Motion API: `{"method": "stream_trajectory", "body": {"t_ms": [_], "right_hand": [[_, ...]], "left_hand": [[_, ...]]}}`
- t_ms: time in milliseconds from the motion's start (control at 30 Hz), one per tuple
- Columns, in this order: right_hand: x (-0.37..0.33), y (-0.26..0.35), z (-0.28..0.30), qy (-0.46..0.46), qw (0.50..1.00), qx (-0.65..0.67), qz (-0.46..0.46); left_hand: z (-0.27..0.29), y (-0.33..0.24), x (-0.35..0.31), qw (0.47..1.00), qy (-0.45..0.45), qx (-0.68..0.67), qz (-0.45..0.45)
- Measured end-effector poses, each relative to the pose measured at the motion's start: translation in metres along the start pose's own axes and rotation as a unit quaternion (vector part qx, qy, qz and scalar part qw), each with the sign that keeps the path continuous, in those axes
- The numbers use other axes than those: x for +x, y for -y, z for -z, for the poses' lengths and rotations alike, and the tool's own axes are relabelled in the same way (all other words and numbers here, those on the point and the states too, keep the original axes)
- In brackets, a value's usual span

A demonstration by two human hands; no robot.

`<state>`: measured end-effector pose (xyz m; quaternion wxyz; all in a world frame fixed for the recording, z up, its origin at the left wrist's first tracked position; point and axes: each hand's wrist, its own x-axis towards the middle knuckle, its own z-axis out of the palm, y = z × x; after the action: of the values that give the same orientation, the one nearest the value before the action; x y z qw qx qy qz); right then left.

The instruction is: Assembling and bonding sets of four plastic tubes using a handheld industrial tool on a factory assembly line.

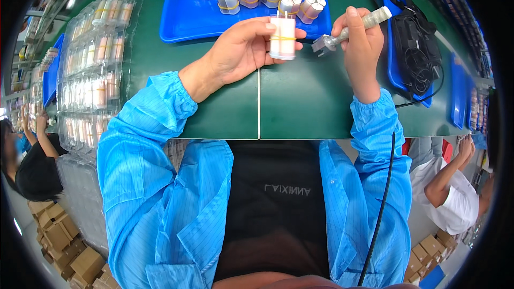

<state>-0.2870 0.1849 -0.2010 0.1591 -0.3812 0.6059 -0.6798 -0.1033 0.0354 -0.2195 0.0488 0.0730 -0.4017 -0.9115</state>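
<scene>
My left hand point(233, 51) is closed around a small bundle of pale pink and white cylinders point(282, 39), held upright with a yellow band around its middle. Two thin prongs stick up from the bundle's top. To the right, my right hand point(362, 53) grips a stick-like tool with a whitish wrapped handle point(377, 17). Its grey pronged head points down and left toward the bundle, with a gap between them. Behind both hands, a blue tray point(187, 29) carries several similar banded bundles point(228, 1).
Clear plastic trays point(88, 101) filled with cylinders stand at the left of the green table point(300, 107). On the right, another blue tray point(395, 69) holds a black device with cables point(420, 48). A black cord point(381, 208) hangs by my right arm. People sit at both sides.
</scene>
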Motion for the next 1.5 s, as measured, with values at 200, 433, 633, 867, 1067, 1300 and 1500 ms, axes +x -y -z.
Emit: {"method": "stream_trajectory", "body": {"t_ms": [200,433,633,867,1067,1300,1500], "right_hand": [[-0.001,0.002,-0.003,0.001,1.0,-0.022,-0.011],[-0.017,-0.014,-0.009,0.084,0.991,-0.093,0.046],[-0.031,-0.022,-0.006,0.149,0.961,-0.159,0.17],[-0.027,-0.012,-0.02,0.186,0.93,-0.187,0.257],[-0.028,-0.014,-0.017,0.17,0.93,-0.197,0.26],[-0.027,-0.011,-0.019,0.146,0.935,-0.196,0.256],[-0.028,-0.011,-0.015,0.164,0.931,-0.203,0.255]], "left_hand": [[0.011,-0.001,0.003,0.993,0.016,-0.117,0.032],[0.009,-0.009,-0.006,0.995,-0.02,-0.097,-0.027],[-0.007,-0.059,-0.036,0.959,-0.122,0.183,-0.18],[0.01,-0.124,-0.182,0.382,-0.514,0.683,-0.352],[0.031,-0.182,-0.177,0.238,-0.662,0.652,-0.282],[0.16,-0.227,-0.128,0.219,-0.708,0.666,-0.083],[0.177,-0.221,-0.119,0.281,-0.717,0.637,-0.007]]}}
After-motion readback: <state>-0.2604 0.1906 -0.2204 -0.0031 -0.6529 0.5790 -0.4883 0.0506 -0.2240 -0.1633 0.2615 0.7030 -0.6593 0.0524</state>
